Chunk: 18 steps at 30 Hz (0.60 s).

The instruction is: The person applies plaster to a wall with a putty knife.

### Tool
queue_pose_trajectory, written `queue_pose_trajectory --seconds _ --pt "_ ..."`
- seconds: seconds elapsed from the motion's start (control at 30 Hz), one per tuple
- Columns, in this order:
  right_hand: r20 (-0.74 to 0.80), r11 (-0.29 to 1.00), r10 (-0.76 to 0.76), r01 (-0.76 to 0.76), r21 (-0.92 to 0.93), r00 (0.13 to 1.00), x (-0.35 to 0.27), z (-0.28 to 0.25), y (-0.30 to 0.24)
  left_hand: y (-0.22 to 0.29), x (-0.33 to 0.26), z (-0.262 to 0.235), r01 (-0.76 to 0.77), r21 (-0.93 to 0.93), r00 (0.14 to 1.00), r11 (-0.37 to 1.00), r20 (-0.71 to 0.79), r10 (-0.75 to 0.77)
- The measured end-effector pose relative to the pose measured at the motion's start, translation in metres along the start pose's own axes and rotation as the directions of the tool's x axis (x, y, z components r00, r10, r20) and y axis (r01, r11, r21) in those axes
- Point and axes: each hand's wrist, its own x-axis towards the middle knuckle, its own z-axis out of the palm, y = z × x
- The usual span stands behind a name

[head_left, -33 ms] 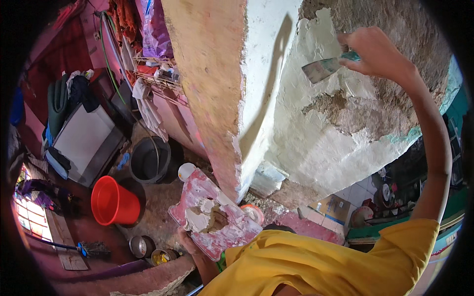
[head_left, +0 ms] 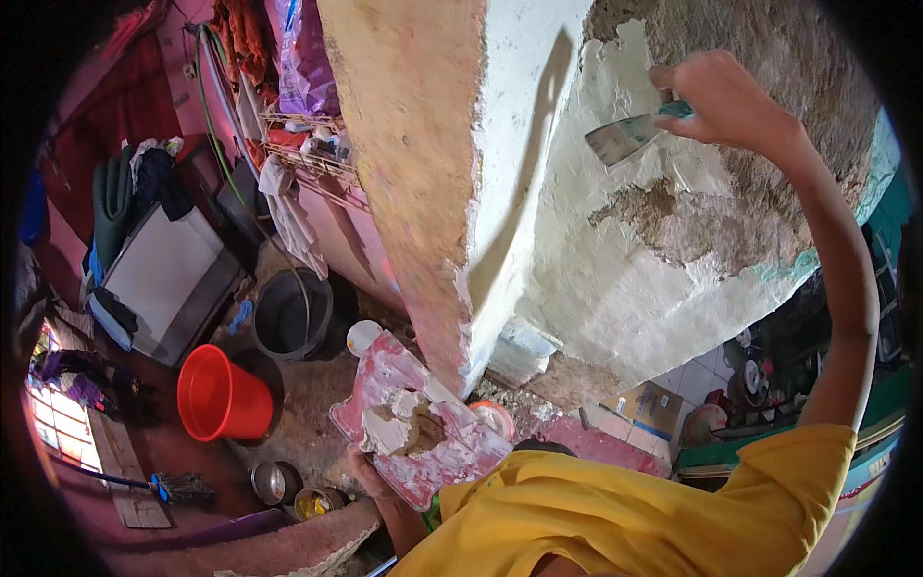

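Note:
My right hand (head_left: 729,101) is raised at the upper right, its fingers closed round the teal handle of a putty knife (head_left: 622,140). The knife's wide blade points left, at or just off the wall (head_left: 615,240); I cannot tell if it touches. Pale, smooth plaster covers part of that wall, and rough brown patches show beside it. Low in the middle, my left hand (head_left: 367,473) grips the edge of a worn pink-and-white board (head_left: 461,452). A heap of off-white plaster (head_left: 389,428) lies on the board. Most of the left fingers are hidden beneath it.
A wall corner (head_left: 413,144) juts out between the two sides. On the floor to the left stand a red bucket (head_left: 221,394) and a dark basin (head_left: 288,317). Small metal bowls (head_left: 274,483) and a brush (head_left: 183,486) lie nearby. A cardboard box (head_left: 649,408) is at the lower right.
The putty knife and my right hand have shifted very slightly left. The board and my left hand look almost unmoved.

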Motion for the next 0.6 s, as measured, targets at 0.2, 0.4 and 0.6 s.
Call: queue_pose_trajectory --seconds 0.2,0.4,0.6 --pt "-0.288 0.988 -0.156 0.149 -0.046 0.945 0.024 0.023 0.009 0.001 0.002 0.005 0.074 -0.066 0.997 0.995 0.0 -0.074" --pt "0.294 0.991 0.043 -0.004 -0.133 0.955 0.064 -0.012 0.001 0.001 0.007 0.01 0.054 -0.039 0.994 0.998 -0.089 -0.057" --pt "0.156 0.98 -0.132 0.153 -0.131 0.979 0.077 -0.017 0.014 -0.017 0.014 -0.013 0.001 0.098 0.99 0.995 -0.139 0.012"
